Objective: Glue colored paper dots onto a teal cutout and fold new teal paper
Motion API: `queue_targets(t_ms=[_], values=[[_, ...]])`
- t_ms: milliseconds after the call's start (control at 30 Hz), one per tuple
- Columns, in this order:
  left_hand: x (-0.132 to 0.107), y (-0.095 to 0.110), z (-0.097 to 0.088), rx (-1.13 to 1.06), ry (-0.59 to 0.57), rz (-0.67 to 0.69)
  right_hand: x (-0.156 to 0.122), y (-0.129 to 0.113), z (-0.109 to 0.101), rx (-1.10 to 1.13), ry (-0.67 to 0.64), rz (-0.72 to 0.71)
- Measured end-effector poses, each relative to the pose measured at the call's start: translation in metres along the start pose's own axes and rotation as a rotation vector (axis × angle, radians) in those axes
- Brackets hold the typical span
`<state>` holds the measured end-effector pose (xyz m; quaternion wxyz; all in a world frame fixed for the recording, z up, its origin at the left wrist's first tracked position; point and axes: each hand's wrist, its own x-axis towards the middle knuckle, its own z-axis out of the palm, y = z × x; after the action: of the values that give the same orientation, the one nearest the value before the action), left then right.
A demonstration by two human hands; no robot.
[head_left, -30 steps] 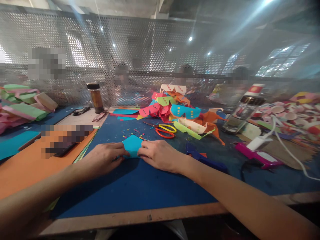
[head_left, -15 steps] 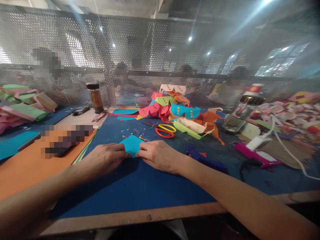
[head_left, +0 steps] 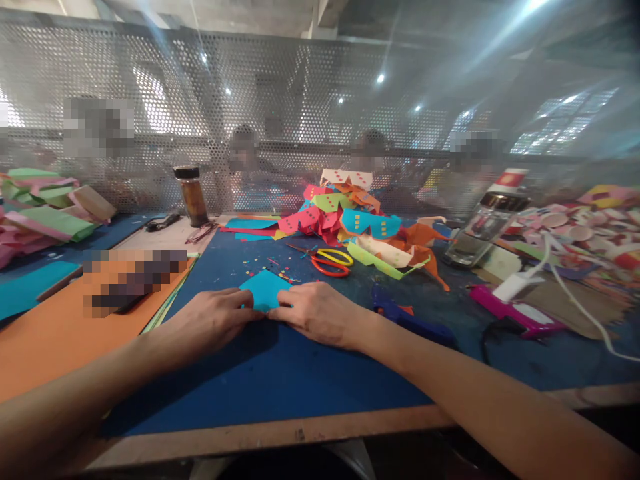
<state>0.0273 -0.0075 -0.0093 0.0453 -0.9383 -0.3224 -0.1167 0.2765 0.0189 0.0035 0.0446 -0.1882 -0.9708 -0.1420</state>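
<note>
A small piece of turquoise paper (head_left: 265, 290) lies on the blue mat (head_left: 280, 373) in the middle of the table. My left hand (head_left: 210, 320) presses on its left near edge with curled fingers. My right hand (head_left: 317, 310) pinches its right near edge, and the fingertips of both hands almost meet. Only the far part of the paper shows above my fingers.
Red and yellow scissors (head_left: 330, 260) lie just beyond, in front of a heap of coloured cut paper shapes (head_left: 350, 217). A blue glue gun (head_left: 405, 317) and a pink one (head_left: 520, 313) lie right. Orange sheets (head_left: 55, 333) lie left. A jar (head_left: 193, 195) stands by the perforated screen.
My fingertips have closed in toward each other along the paper's near edge, and less of the turquoise paper shows now.
</note>
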Motion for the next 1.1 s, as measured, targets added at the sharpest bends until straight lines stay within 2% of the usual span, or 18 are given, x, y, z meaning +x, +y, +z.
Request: queue_targets(t_ms=[200, 300, 400, 533, 667, 800, 1100], values=[[-0.001, -0.001, 0.001, -0.012, 0.035, 0.016, 0.001, 0.000, -0.005, 0.018, -0.032, 0.003], [0.000, 0.000, -0.002, -0.007, 0.007, 0.008, 0.001, 0.000, -0.007, 0.085, -0.019, 0.021], [0.003, 0.003, -0.003, -0.048, 0.012, -0.024, 0.003, -0.002, -0.005, 0.214, 0.045, 0.126], [0.009, 0.006, 0.004, -0.165, 0.100, -0.130, 0.009, -0.004, 0.001, 0.390, 0.114, 0.314], [0.017, 0.009, 0.011, -0.233, 0.156, -0.273, 0.015, -0.004, 0.006, 0.494, 0.098, 0.400], [0.023, 0.011, 0.015, -0.213, 0.152, -0.349, 0.019, -0.005, 0.009, 0.504, 0.066, 0.464], [0.025, 0.013, 0.016, -0.184, 0.135, -0.394, 0.023, -0.010, 0.012, 0.475, 0.067, 0.508]])
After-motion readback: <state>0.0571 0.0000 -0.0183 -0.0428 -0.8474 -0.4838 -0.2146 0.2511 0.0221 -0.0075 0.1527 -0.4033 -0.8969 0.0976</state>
